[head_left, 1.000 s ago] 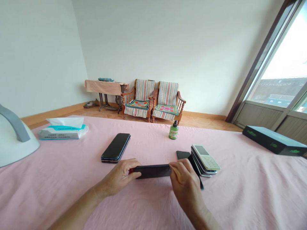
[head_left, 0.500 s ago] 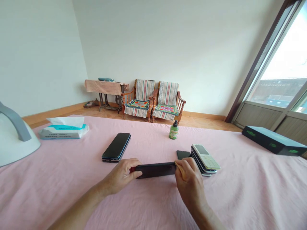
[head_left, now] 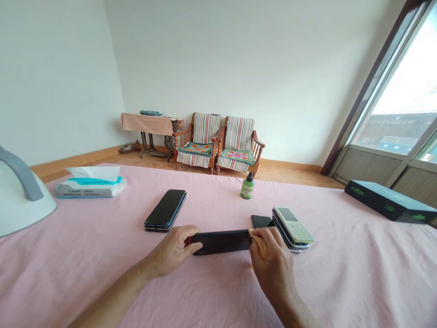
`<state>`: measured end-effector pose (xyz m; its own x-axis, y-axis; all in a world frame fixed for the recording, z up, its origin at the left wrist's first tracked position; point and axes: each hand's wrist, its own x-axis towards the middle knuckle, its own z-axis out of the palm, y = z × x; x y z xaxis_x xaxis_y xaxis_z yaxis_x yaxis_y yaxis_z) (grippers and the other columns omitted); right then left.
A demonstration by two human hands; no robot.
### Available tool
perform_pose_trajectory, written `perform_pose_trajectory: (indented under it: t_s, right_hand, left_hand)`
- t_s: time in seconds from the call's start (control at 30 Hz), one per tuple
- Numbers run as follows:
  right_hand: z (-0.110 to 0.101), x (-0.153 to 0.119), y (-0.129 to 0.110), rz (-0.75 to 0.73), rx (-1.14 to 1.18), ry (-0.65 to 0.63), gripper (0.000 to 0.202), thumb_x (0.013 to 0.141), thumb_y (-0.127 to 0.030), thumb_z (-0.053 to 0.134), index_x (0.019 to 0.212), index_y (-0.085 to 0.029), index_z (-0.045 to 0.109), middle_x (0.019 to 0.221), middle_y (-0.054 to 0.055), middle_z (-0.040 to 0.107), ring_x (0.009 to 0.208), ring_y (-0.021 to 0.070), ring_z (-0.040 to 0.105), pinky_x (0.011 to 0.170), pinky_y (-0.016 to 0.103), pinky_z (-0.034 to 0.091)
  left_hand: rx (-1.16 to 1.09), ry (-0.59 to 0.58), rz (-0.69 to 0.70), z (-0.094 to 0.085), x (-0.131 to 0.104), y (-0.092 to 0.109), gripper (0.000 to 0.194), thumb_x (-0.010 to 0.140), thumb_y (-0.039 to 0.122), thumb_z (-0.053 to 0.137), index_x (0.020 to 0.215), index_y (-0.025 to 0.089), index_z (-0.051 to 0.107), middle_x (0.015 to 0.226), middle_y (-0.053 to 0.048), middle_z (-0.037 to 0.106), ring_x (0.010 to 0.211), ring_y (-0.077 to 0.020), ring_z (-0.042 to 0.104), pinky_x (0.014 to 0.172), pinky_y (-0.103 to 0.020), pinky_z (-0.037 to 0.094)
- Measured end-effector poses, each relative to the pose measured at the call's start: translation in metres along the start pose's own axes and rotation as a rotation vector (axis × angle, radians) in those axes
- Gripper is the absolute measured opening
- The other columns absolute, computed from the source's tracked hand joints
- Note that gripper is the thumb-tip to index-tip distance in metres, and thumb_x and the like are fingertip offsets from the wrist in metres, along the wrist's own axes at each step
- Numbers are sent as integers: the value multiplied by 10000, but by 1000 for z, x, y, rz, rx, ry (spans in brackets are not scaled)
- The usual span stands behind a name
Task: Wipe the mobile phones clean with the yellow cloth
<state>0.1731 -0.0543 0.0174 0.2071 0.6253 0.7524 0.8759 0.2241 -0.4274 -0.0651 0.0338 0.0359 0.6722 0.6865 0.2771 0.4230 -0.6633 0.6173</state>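
On my feed, the flat black rectangular phone (head_left: 223, 242) is near the middle, tipped up on its long side above the pink fabric cover (head_left: 211, 296); I can't tell whether its lower edge touches down. The left hand (head_left: 177, 248) grasps its left end, thumb on the near side, which I'd say anchors it and leaves most of that face bare. The right hand (head_left: 273, 259) clenches a thin yellow cloth (head_left: 261, 246) against the right end, probably so the cloth presses there instead of bare skin. Farther left sits a neat stack of dark glossy phones (head_left: 167, 208); to the right, a pile topped by a white keypad phone (head_left: 292, 223). Both flank the hands, likely to free the middle.
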Motion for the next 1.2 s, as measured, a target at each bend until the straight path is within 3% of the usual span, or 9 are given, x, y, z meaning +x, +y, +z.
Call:
perform_pose_trajectory:
  t_s: [0.2,0.43,0.6,0.73,0.9,1.07,1.2]
  right_hand:
    - [5,-1,0,10,-28,-7,142,816,-131,482,847,-197,604,805,36,570,720,168,575,678,291,484]
    - [11,-7,-4,-63,87,-97,241,844,-89,455,993,-189,616,893,56,571,792,163,578,716,287,496]
    - [9,-6,-3,-13,81,-52,206,852,-110,473,964,-176,633,889,59,566,788,165,575,721,297,499]
    - [9,-6,-4,-70,102,-122,261,849,-78,450,1008,-179,632,891,59,568,802,163,573,728,294,499]
    - [10,-6,-4,-9,88,-45,215,845,-98,471,963,-175,634,883,62,564,786,169,564,724,309,495]
    - [10,-7,-4,-67,124,-140,266,848,-75,446,1008,-183,629,897,60,562,807,168,564,726,299,489]
    - [9,-6,-3,-5,102,-54,209,842,-100,475,957,-169,634,883,62,560,789,173,566,712,304,486]
  left_hand:
    - [-26,-14,-4,-1,0,3,255,883,322,505,705,145,548,671,21,493,617,-128,448,570,-217,315]
    - [-64,-48,24,-2,0,2,260,895,336,501,727,145,557,691,16,497,634,-132,450,581,-219,312]
    - [-86,-58,30,-2,0,1,260,900,333,497,731,145,556,700,14,506,645,-136,459,587,-221,316]
    - [-80,-56,27,-2,0,1,261,898,336,506,728,143,555,695,19,492,639,-131,448,581,-220,308]
    - [-82,-61,25,-1,0,-1,275,902,351,502,732,141,555,698,16,499,641,-132,450,581,-221,305]
    - [-84,-60,13,-2,-1,1,279,903,357,501,736,141,560,697,17,494,639,-131,443,580,-221,303]
    - [-86,-70,12,-2,-1,2,272,901,352,503,743,139,563,700,16,497,642,-132,445,582,-223,303]
